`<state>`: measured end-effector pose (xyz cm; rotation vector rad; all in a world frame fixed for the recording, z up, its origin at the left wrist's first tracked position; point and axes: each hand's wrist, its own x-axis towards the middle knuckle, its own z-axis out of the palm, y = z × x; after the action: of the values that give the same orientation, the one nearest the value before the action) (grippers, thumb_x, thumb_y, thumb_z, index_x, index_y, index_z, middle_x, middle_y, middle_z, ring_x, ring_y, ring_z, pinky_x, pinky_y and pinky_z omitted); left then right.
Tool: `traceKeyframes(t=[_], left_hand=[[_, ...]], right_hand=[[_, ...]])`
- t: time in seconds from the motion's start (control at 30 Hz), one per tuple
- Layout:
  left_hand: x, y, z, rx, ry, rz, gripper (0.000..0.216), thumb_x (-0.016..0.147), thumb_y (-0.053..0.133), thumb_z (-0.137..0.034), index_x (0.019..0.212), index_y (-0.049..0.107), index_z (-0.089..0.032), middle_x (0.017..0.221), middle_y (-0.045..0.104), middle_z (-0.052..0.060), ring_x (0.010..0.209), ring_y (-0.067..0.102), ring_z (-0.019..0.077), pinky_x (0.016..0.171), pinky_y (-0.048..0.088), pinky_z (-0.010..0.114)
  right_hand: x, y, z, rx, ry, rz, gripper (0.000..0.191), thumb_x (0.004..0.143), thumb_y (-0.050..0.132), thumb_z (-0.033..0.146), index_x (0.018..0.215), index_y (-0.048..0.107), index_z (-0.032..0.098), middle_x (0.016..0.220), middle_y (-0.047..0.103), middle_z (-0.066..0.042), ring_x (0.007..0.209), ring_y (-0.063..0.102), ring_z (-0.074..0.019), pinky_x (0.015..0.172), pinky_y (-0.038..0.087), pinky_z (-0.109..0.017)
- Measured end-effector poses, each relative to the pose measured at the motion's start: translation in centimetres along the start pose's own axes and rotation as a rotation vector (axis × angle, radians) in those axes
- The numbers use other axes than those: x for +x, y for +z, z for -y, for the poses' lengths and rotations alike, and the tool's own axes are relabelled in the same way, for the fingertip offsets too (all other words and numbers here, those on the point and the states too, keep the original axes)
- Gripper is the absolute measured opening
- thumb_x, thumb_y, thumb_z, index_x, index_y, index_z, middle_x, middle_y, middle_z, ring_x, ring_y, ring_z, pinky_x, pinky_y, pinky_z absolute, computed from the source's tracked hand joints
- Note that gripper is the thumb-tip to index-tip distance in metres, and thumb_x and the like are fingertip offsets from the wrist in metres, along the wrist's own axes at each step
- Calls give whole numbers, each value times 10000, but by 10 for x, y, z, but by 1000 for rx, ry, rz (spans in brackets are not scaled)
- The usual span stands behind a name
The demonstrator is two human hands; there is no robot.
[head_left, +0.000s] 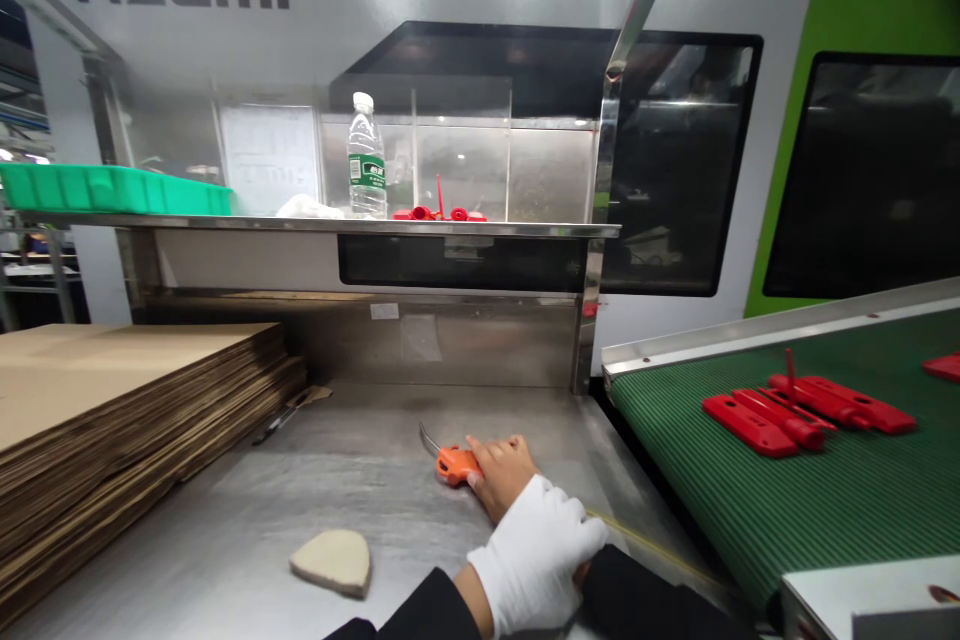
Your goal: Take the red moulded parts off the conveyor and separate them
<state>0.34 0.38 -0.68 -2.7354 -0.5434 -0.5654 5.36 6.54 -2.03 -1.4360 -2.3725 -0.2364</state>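
My right hand (504, 472), bare, is closed around the handle end of an orange tool (456, 466) with a thin curved metal blade. The tool is low over the steel worktop (375, 460), its blade pointing away to the left; whether it touches the surface I cannot tell. Across my right wrist lies my left hand (529, 555) in a white glove, its fingers wrapped around the wrist and dark sleeve. A beige pad (332, 562), rounded at one end, rests on the worktop to the left of both hands.
Stacked cardboard sheets (135, 400) fill the left side, beside a thin dark tool (277, 423). Red moulded parts (810, 410) lie on a green conveyor belt (720, 480) at right. A shelf (300, 225) above holds a green tray (112, 190), a water bottle (367, 160) and red pieces (442, 213).
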Motion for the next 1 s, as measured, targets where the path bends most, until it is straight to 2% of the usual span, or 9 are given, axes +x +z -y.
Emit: traceKeyframes(t=[0.2, 0.4, 0.6, 0.8, 1.0], left_hand=[[0, -2, -2, -14, 15, -1, 250, 616, 592, -270, 758, 389, -233, 669, 498, -5, 596, 454, 192, 563, 218, 369], [0, -3, -2, -1, 33, -12, 240, 630, 584, -262, 782, 401, -231, 688, 509, -6, 598, 453, 188, 572, 225, 375], [0, -4, -2, 12, 35, -17, 202, 678, 569, -283, 804, 421, -228, 709, 519, -1, 610, 460, 193, 575, 229, 374], [0, -4, -1, -5, 23, -7, 231, 656, 587, -304, 761, 393, -235, 674, 498, -9, 584, 448, 190, 565, 224, 363], [0, -1, 0, -7, 11, -6, 245, 628, 583, -297, 745, 375, -239, 655, 487, -5, 575, 446, 196, 557, 216, 362]], right_hand=[[-1, -2, -5, 31, -41, -30, 556, 923, 604, 473, 1390, 452, 211, 1276, 565, -96, 1163, 548, -281, 1011, 425, -554], [1, 0, -10, 28, -63, -58, 466, 909, 627, 454, 1298, 536, 214, 1307, 539, -88, 1209, 504, -294, 1021, 404, -564], [0, 2, -11, 32, -78, -69, 436, 908, 632, 440, 1273, 554, 215, 1313, 535, -86, 1210, 500, -292, 1021, 404, -561], [-2, 2, -9, 50, -60, -85, 418, 904, 640, 421, 1253, 563, 205, 1281, 549, -80, 1185, 515, -283, 1004, 421, -543], [-3, 2, -4, 45, 25, -127, 498, 920, 618, 431, 1354, 491, 224, 1354, 509, -95, 1239, 484, -301, 1033, 399, -563]])
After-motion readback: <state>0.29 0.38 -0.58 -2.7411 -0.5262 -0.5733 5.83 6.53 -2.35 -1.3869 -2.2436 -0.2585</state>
